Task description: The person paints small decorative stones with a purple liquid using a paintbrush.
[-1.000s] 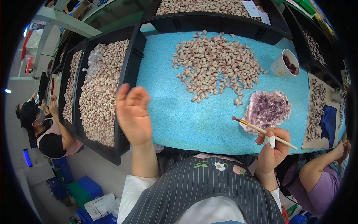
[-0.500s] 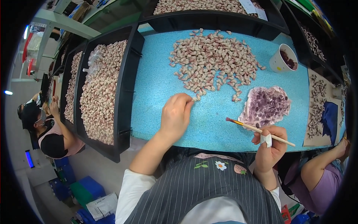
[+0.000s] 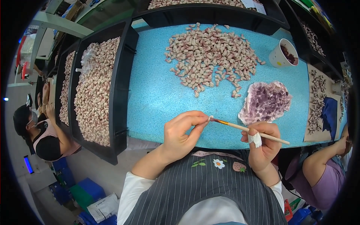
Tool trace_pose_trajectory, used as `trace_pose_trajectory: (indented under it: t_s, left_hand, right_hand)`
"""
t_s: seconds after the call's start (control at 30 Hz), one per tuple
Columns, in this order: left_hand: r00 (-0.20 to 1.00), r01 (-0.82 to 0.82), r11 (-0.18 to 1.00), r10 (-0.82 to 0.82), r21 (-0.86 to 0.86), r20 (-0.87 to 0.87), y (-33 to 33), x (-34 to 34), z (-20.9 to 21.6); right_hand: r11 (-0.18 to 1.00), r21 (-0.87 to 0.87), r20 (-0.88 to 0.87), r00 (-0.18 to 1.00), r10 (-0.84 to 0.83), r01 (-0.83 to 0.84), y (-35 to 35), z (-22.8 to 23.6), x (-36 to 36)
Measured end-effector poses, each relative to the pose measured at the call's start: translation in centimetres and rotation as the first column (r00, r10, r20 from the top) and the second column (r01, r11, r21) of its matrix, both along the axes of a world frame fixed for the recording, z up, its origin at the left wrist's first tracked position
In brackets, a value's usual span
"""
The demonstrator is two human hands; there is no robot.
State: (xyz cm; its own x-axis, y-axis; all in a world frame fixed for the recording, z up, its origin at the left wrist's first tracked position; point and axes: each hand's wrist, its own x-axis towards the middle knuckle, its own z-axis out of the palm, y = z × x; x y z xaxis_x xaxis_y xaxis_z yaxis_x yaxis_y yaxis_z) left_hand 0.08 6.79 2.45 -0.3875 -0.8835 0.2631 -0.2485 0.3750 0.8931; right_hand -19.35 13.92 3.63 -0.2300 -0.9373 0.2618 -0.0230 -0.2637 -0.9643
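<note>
My left hand [image 3: 183, 131] pinches one small cream-coloured piece [image 3: 210, 117] between thumb and fingertips, over the near part of the blue mat [image 3: 150, 93]. Against that piece rests the dark reddish tip of a paintbrush [image 3: 240, 127], whose pale wooden handle my right hand [image 3: 264, 144] grips. A bit of white wrapping shows on a right finger. Beyond both hands lies a loose pile of small, curled, cream-and-reddish pieces [image 3: 210, 56]. Close to my right hand is a crumpled, purple-stained paper [image 3: 266, 103]. At the mat's far right stands a white cup [image 3: 284, 53] with dark red stuff inside.
Black trays of similar pieces stand at the left [image 3: 120, 82] and along the far edge [image 3: 210, 20]. To the right, brown cardboard [image 3: 313, 129] bears darker pieces and a blue cloth [image 3: 330, 118]. One person [image 3: 41, 131] works at the left, another [image 3: 318, 176] at the right.
My left hand has come back from the pile's near edge with a piece in its fingers. The brush has shifted slightly left and its tip now meets the piece.
</note>
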Motion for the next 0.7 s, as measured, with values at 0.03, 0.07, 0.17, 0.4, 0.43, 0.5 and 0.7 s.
trace_pose_trajectory:
  t_s: [0.03,0.07,0.17,0.4,0.43,0.5,0.7]
  left_hand:
    - [1.0,0.001,0.999,0.0,0.036,-0.029,0.0,0.0,0.0]
    - [1.0,0.002,0.999,-0.001,0.037,-0.031,0.0,0.1,-0.1]
    - [0.997,0.037,0.995,-0.031,0.093,-0.067,0.1,0.4,-0.5]
    - [0.983,0.057,0.978,-0.02,0.2,-0.183,0.2,0.1,-0.8]
    - [0.981,0.058,0.978,-0.018,0.202,-0.191,0.2,0.1,-0.9]
    - [0.984,0.055,0.979,-0.02,0.196,-0.178,0.2,0.1,-0.9]
    - [0.918,-0.08,0.97,0.162,0.23,-0.363,-0.4,1.7,-1.0]
  right_hand:
    - [1.0,0.014,-0.039,0.999,-0.018,0.019,-0.1,-0.3,-0.1]
    - [0.999,0.028,-0.077,0.996,-0.036,0.038,-0.2,-0.5,-0.2]
    - [0.995,0.033,-0.039,0.995,-0.092,0.093,0.0,-0.2,0.0]
    - [0.999,0.035,0.025,0.999,-0.027,0.026,-0.1,-0.3,-0.1]
    - [0.996,0.017,-0.055,0.995,-0.083,0.084,-0.1,-0.6,-0.1]
    - [0.993,0.014,-0.047,0.992,-0.117,0.118,-0.2,-0.5,0.0]
    - [0.99,0.062,0.05,0.99,-0.132,0.129,0.3,-0.2,-0.4]
